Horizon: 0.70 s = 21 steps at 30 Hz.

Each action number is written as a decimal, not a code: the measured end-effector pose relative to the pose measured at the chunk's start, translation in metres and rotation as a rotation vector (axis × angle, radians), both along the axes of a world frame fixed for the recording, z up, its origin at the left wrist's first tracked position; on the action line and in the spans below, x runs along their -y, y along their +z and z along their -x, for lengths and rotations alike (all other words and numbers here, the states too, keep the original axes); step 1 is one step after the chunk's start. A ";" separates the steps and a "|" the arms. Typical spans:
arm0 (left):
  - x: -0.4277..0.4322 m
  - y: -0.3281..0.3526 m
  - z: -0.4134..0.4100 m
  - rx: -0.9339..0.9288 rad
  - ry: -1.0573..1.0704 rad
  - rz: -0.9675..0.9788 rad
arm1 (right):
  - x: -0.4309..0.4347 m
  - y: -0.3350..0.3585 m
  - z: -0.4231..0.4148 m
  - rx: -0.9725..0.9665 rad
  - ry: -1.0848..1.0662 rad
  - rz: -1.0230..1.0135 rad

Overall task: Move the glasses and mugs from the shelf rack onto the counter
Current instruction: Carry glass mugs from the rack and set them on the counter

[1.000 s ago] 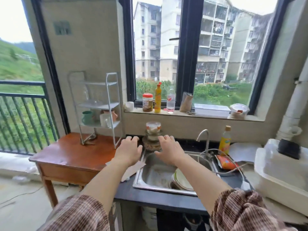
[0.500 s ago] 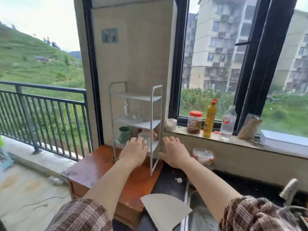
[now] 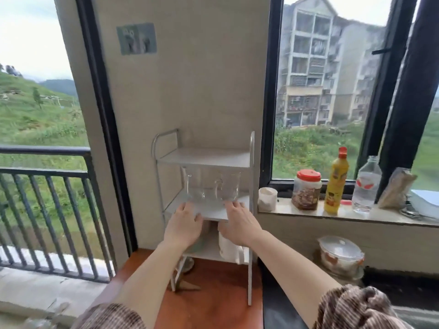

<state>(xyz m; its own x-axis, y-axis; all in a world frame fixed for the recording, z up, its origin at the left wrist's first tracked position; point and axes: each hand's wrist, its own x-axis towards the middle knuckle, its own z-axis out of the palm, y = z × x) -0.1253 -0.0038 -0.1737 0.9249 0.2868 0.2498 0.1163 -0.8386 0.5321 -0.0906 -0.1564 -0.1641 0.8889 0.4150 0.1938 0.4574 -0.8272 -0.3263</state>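
Note:
A white three-tier shelf rack [image 3: 204, 157] stands on a brown wooden table against the wall. Two clear glass mugs stand on its middle shelf: the left glass mug [image 3: 198, 186] and the right glass mug [image 3: 229, 186]. My left hand [image 3: 184, 225] reaches to the middle shelf's front edge, fingers straight, just below the left glass. My right hand [image 3: 237, 222] does the same below the right glass. Neither hand holds anything. On the bottom shelf a white mug [image 3: 229, 249] and a green mug [image 3: 198, 244] show partly behind my hands.
The wooden table [image 3: 213, 295] meets the dark counter [image 3: 280, 305] on the right. On the window sill stand a small white cup [image 3: 267, 199], a red-lidded jar [image 3: 306, 189], a yellow bottle [image 3: 336, 182] and a clear bottle [image 3: 365, 184]. A lidded bowl [image 3: 341, 254] sits on the counter.
The view swung left from the sink and drew close to the rack. Both hands rose from the bottom shelf level to the middle shelf's front edge.

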 end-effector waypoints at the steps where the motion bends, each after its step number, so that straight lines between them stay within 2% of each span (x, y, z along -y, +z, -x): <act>1: -0.010 0.002 -0.011 0.018 -0.005 0.029 | -0.010 0.002 -0.010 -0.011 -0.017 -0.025; 6: -0.041 0.010 -0.060 0.098 0.008 0.146 | -0.050 0.012 -0.055 -0.084 -0.130 -0.191; 10: -0.051 0.004 -0.092 0.140 0.015 0.310 | -0.069 0.009 -0.076 -0.142 -0.222 -0.326; 16: -0.058 0.002 -0.119 0.165 -0.050 0.651 | -0.090 0.010 -0.094 -0.419 -0.335 -0.923; 21: -0.062 0.011 -0.122 0.159 -0.111 0.777 | -0.082 0.012 -0.096 -0.471 -0.402 -1.078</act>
